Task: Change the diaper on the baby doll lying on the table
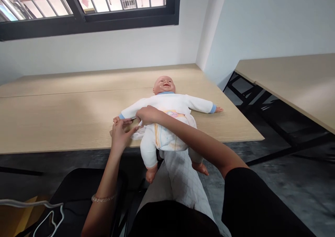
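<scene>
Diaper [167,139] flanked at one hip by both hands

The doll [174,101] is laid face up on the worktop [65,122], its long axis pointed away from the person, with its legs hung over the near edge. The diaper is spread over its hips, to the right of the left hand [119,134], which is placed outside the hip. The right hand [148,115] is stretched across the belly and is set nearer to the diaper, its forearm held above the front panel. Between the hands a small white strip [140,123] is shown. The left thumb is parted from the forefinger; the right fingers are curled, and whether the strip is gripped by either cannot be told
</scene>
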{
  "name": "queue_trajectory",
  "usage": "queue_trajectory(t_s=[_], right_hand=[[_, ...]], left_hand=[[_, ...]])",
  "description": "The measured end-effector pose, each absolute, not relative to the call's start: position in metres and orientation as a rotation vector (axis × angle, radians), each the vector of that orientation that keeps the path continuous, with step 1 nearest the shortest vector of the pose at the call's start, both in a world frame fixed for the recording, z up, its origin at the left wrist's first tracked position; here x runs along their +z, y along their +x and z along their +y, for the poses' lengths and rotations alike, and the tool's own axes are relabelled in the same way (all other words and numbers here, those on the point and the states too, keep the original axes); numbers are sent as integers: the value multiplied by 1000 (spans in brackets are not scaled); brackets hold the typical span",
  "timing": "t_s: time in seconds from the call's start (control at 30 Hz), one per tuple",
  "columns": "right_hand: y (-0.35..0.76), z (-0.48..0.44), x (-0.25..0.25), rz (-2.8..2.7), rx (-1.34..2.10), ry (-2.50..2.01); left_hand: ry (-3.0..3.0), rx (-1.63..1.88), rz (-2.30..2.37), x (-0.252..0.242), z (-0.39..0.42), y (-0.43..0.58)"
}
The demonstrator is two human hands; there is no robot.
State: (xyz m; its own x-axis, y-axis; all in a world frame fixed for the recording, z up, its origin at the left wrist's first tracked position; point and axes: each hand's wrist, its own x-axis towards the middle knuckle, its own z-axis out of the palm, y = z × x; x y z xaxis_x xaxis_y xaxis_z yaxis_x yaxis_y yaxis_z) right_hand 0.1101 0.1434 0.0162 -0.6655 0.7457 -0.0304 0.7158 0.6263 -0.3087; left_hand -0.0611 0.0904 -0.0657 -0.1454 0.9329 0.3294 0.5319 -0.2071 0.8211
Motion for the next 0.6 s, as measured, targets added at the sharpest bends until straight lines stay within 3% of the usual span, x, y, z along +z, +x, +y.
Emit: queue_trajectory(t_s=[0.33,0.6], right_hand=[[108,146,20,-2661,817,-981],[110,143,22,-2545,935,-969]], left_hand=[[1214,1319,1363,-52,82,-51],[1217,1304,1365,-47,80,-59]])
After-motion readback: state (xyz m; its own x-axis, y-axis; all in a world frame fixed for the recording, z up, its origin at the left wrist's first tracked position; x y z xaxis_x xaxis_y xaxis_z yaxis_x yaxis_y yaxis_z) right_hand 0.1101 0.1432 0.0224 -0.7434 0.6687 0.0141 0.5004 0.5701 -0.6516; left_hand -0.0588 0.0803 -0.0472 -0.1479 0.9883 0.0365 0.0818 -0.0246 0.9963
